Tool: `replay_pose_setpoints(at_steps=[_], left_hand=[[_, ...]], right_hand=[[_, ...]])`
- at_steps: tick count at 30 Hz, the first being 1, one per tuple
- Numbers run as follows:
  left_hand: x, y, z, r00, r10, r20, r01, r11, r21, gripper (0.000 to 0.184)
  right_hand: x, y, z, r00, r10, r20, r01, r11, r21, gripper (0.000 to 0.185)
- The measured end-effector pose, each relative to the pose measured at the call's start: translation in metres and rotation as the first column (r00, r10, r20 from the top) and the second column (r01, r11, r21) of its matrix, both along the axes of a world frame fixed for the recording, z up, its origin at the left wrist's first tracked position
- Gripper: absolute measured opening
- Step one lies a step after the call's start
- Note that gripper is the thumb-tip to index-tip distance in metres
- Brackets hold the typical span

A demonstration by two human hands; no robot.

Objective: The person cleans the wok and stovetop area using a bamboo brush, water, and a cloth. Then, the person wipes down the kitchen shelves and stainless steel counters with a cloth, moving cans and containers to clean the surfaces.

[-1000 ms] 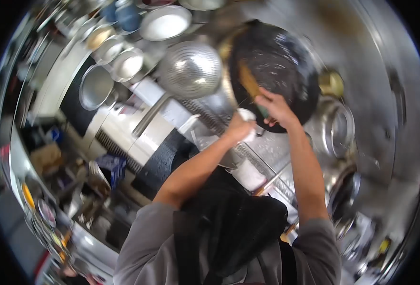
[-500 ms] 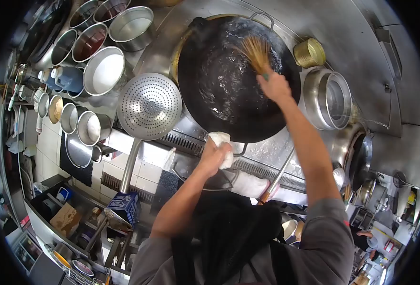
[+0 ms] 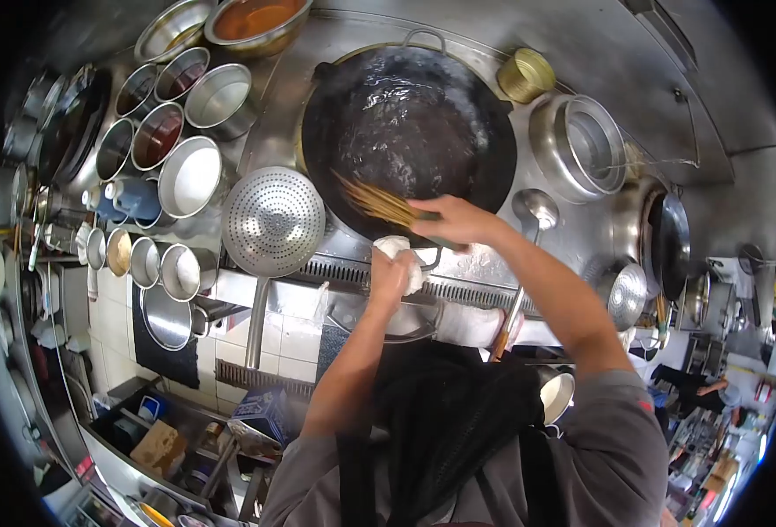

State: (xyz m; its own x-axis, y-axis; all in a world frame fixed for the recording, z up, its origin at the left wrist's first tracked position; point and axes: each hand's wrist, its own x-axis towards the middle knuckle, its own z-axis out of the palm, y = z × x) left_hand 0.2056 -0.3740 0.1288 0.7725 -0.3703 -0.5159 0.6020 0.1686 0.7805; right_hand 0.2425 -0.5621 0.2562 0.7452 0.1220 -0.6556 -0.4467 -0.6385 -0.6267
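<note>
A large black wok holds swirling dark water. Wrapped in a folded white cloth, my left hand is closed at the wok's near loop handle; the cloth hides part of the grip. In my right hand is a bamboo wok brush, its bristles pointing left over the near left rim of the wok. Whether the bristles touch the wok I cannot tell. Left of the wok lies a perforated strainer, and on the right a ladle rests on the steel surface.
Steel pots with liquids and powders, including a white-filled one, crowd the left side. A tin can and nested steel pots stand right of the wok. A drain grate runs along the near edge. Another person is far right.
My right hand has drawn the brush from the wok's far right area to its near left rim. The ladle's bowl, previously behind my arm, now shows. My left hand stays at the handle.
</note>
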Motion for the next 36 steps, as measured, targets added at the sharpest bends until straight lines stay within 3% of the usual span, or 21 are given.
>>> replay_pose_setpoints(at_steps=[1, 2, 3, 5, 7, 9, 11, 13, 14, 16, 17, 18, 20, 22, 24, 26, 28, 30, 32, 34, 36], left_hand=[[-0.001, -0.001, -0.005, 1.000, 0.008, 0.008, -0.008, 1.000, 0.018, 0.030], [-0.001, -0.002, -0.008, 1.000, 0.019, 0.016, -0.019, 0.999, 0.037, 0.032], [-0.003, -0.003, -0.007, 0.998, 0.048, 0.038, -0.050, 0.998, 0.028, 0.036], [-0.003, -0.002, -0.005, 1.000, 0.018, 0.002, -0.018, 1.000, 0.021, 0.035], [0.000, 0.002, 0.000, 0.999, -0.008, -0.036, 0.008, 1.000, 0.009, 0.033], [0.001, 0.005, 0.007, 0.997, -0.029, -0.072, 0.028, 1.000, -0.013, 0.030], [0.004, 0.008, 0.009, 0.995, -0.048, -0.083, 0.041, 0.995, -0.086, 0.025], [0.004, 0.008, 0.012, 0.997, -0.026, -0.071, 0.017, 0.993, -0.118, 0.018], [0.006, 0.008, 0.013, 0.998, -0.031, -0.061, 0.024, 0.993, -0.116, 0.017], [0.004, 0.008, 0.015, 0.998, -0.047, -0.048, 0.041, 0.992, -0.119, 0.016], [0.002, 0.006, 0.012, 0.998, -0.013, -0.053, 0.005, 0.989, -0.145, 0.015], [0.002, 0.006, 0.009, 0.998, -0.017, -0.055, 0.009, 0.989, -0.149, 0.016], [0.000, 0.008, 0.008, 0.998, -0.024, -0.065, 0.014, 0.988, -0.155, 0.021], [-0.002, 0.006, 0.021, 0.989, 0.062, -0.133, -0.088, 0.976, -0.198, 0.030], [-0.005, 0.008, 0.021, 0.981, 0.086, -0.174, -0.124, 0.967, -0.221, 0.039], [-0.008, 0.012, 0.007, 0.983, 0.050, -0.179, -0.091, 0.969, -0.230, 0.047], [-0.006, 0.012, 0.011, 0.973, 0.042, -0.226, -0.100, 0.962, -0.255, 0.042], [-0.002, 0.014, 0.002, 0.965, -0.029, -0.262, -0.064, 0.937, -0.343, 0.039], [0.001, 0.016, 0.002, 0.968, -0.065, -0.241, -0.015, 0.948, -0.318, 0.037], [-0.002, 0.013, 0.002, 0.977, -0.057, -0.208, -0.007, 0.955, -0.297, 0.036], [-0.004, 0.012, -0.001, 0.988, -0.018, -0.150, -0.024, 0.962, -0.273, 0.036]], right_hand=[[-0.012, -0.016, 0.011, 0.992, 0.125, 0.007, -0.122, 0.976, -0.178, 0.070], [-0.020, -0.019, 0.052, 0.983, 0.151, -0.101, -0.175, 0.937, -0.303, 0.066], [-0.040, -0.056, 0.025, 0.966, 0.259, 0.016, -0.224, 0.862, -0.455, 0.059], [-0.041, -0.090, 0.029, 0.953, 0.287, -0.101, -0.269, 0.638, -0.722, 0.056], [-0.016, -0.102, 0.036, 0.974, 0.194, -0.113, -0.196, 0.491, -0.849, 0.053], [0.017, -0.116, 0.007, 0.978, 0.199, 0.059, -0.032, 0.424, -0.905, 0.050], [0.067, -0.103, -0.017, 0.977, 0.080, 0.197, 0.127, 0.524, -0.842, 0.048], [0.108, -0.074, -0.049, 0.945, -0.039, 0.324, 0.255, 0.707, -0.660, 0.054], [0.113, -0.039, -0.045, 0.879, -0.359, 0.313, 0.460, 0.811, -0.362, 0.069], [0.117, 0.004, -0.060, 0.820, -0.453, 0.350, 0.510, 0.856, -0.087, 0.072], [0.115, 0.021, -0.078, 0.796, -0.452, 0.403, 0.495, 0.869, -0.002, 0.072], [0.110, 0.034, -0.081, 0.831, -0.439, 0.342, 0.462, 0.887, 0.015, 0.072], [0.083, 0.047, -0.049, 0.927, -0.326, 0.184, 0.332, 0.943, -0.003, 0.073], [0.050, 0.036, -0.028, 0.978, -0.185, 0.100, 0.190, 0.981, -0.043, 0.072], [0.008, -0.009, -0.055, 0.920, 0.132, 0.368, -0.019, 0.955, -0.295, 0.069], [-0.016, -0.055, -0.014, 0.968, 0.216, 0.129, -0.134, 0.877, -0.462, 0.066], [-0.015, -0.091, 0.016, 0.979, 0.199, 0.045, -0.122, 0.748, -0.653, 0.064], [0.009, -0.088, 0.006, 0.976, 0.144, 0.161, 0.006, 0.726, -0.688, 0.060], [0.030, -0.061, -0.025, 0.971, 0.094, 0.221, 0.093, 0.702, -0.706, 0.049], [0.035, -0.013, -0.044, 0.968, 0.076, 0.239, 0.113, 0.720, -0.684, 0.047], [0.014, 0.009, -0.033, 0.961, 0.161, 0.223, -0.001, 0.814, -0.581, 0.050]])
